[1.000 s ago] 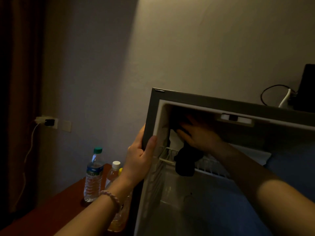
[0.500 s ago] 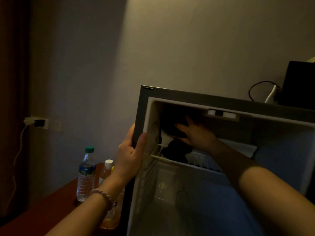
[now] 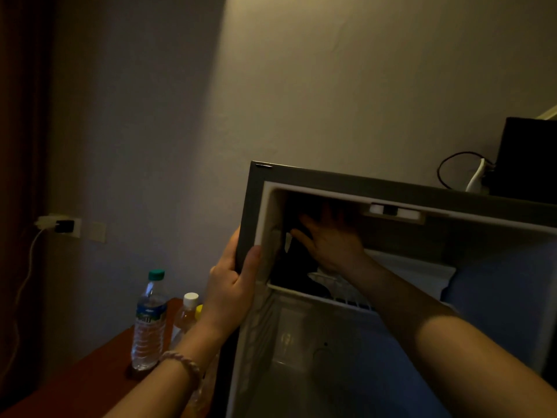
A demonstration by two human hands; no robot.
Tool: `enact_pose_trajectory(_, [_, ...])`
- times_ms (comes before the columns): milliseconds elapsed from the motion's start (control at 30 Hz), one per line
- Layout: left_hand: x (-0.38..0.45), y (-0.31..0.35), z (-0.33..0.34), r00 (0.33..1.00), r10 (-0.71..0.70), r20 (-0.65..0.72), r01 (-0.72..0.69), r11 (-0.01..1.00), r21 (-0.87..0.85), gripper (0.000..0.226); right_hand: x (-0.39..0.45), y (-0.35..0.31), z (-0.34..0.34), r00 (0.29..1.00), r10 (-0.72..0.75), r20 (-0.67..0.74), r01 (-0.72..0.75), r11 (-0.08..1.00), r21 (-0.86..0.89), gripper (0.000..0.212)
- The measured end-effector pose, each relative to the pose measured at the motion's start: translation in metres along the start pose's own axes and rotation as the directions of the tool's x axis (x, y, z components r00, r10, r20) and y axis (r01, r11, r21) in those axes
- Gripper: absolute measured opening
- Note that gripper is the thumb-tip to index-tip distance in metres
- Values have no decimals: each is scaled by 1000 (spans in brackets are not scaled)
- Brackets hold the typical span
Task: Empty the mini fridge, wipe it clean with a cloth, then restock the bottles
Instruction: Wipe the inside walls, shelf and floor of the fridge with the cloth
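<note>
My left hand [image 3: 232, 285] grips front left edge of open grey mini fridge [image 3: 391, 188], thumb on white inner rim. Beyond it, my right hand [image 3: 333, 239], fingers spread, presses dark cloth [image 3: 294, 267] against upper-left inner wall above wire shelf [image 3: 340, 292]. Lower compartment roomy. Left of my left hand: clear plastic bottles [image 3: 149, 319] on reddish table [image 3: 90, 384].

The mini fridge [image 3: 391, 188] stands open at right; a cloth [image 3: 294, 267] lies in its top compartment, above the wire shelf [image 3: 346, 300]; two bottles [image 3: 149, 321] stand on the table [image 3: 84, 384] to its left; a box [image 3: 527, 155] sits on top.
</note>
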State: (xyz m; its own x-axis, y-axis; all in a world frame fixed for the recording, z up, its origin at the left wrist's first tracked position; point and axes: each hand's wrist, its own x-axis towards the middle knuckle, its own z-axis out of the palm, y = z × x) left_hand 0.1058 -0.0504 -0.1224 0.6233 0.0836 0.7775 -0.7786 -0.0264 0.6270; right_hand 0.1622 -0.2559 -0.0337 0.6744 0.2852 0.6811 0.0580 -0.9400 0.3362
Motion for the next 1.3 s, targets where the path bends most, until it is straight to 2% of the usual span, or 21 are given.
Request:
enact_pose_trajectory(100, [1, -2, -1, 1000, -9, 14, 9, 1000, -4, 95, -6, 3, -1, 996, -61, 71, 60, 998, 25, 71])
enact_pose_trajectory(200, [0, -2, -1, 1000, -14, 24, 14, 1000, -1, 92, -12, 15, -7, 970, -206, 130, 191, 974, 121, 82])
enact_pose_trajectory(333, [-2, -1, 0, 1000, -12, 22, 12, 1000, 11, 77, -21, 33, -9, 920, -328, 215, 318, 945, 84, 84])
enact_pose_trajectory(500, [-1, -2, 0, 999, -14, 29, 13, 1000, 8, 77, -21, 26, -3, 949, -262, 173, 262, 965, 21, 82])
enact_pose_trajectory(600, [-1, -2, 0, 1000, -8, 26, 8, 1000, 10, 77, -15, 20, 0, 972, -217, 96, 218, 976, 0, 73])
enact_pose_trajectory(667, [-1, -4, 1, 1000, -6, 23, 6, 1000, -8, 79, -9, 18, 0, 978, -183, 101, 185, 983, -12, 65])
enact_pose_trajectory(833, [0, -2, 1, 1000, -8, 20, 9, 999, -43, 97, -3, 18, -1, 983, -176, -55, 180, 980, 81, 53])
enact_pose_trajectory(933, [0, -2, 1, 1000, -1, 22, 2, 999, -54, 94, -11, 24, 0, 971, -106, -216, 127, 988, 88, 68])
enact_pose_trajectory(1000, [0, -2, 0, 1000, 4, 15, -3, 999, -46, 95, -15, 24, 2, 963, -37, -267, 56, 996, 67, 78])
enact_pose_trajectory(1100, [-1, -1, 1, 1000, 11, 21, -10, 999, -38, 89, -13, 16, 9, 980, 74, -185, -62, 996, 70, 69])
enact_pose_trajectory(1200, [-1, -2, 1, 1000, 23, 13, -23, 1000, -20, 86, -5, 2, 9, 982, 117, -147, -95, 984, 149, 52])
enact_pose_trajectory(1233, [-1, -3, 1, 1000, 20, 12, -20, 1000, -8, 85, -3, -3, 7, 985, 115, -127, -95, 984, 153, 54])
enact_pose_trajectory(1300, [-1, -4, 1, 1000, 0, 11, 0, 1000, 8, 79, 0, -11, 1, 994, 90, -57, -81, 986, 146, 71])
